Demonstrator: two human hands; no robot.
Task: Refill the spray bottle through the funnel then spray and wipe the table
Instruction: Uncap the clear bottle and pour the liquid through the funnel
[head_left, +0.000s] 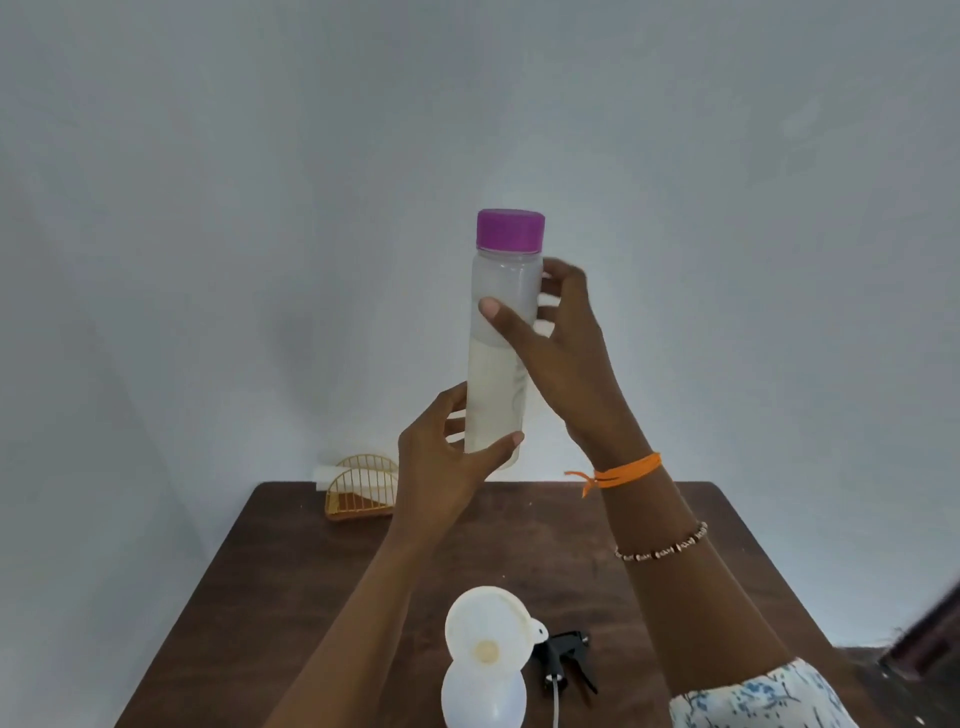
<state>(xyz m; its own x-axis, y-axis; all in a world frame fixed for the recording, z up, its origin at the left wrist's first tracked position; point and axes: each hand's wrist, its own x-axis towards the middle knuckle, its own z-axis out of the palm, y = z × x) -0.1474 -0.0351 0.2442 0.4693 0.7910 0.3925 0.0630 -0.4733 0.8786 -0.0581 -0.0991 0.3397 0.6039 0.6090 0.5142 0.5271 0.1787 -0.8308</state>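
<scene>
- Partly, your right hand (561, 353) and left hand (447, 467) hide the purple-capped bottle (501, 343) both are gripping.
- Below them, the funnel (488, 636) covers the spray bottle (483, 696) on the brown table (291, 571).

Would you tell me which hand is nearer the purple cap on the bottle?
Right. The right hand grips the bottle just below the purple cap; the left hand holds its base.

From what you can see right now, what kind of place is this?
Probably a plain room at home, set up for a cleaning chore. A dark wooden table stands against a bare pale wall, with a wire napkin holder at the back and a funnel in a spray bottle.
</scene>
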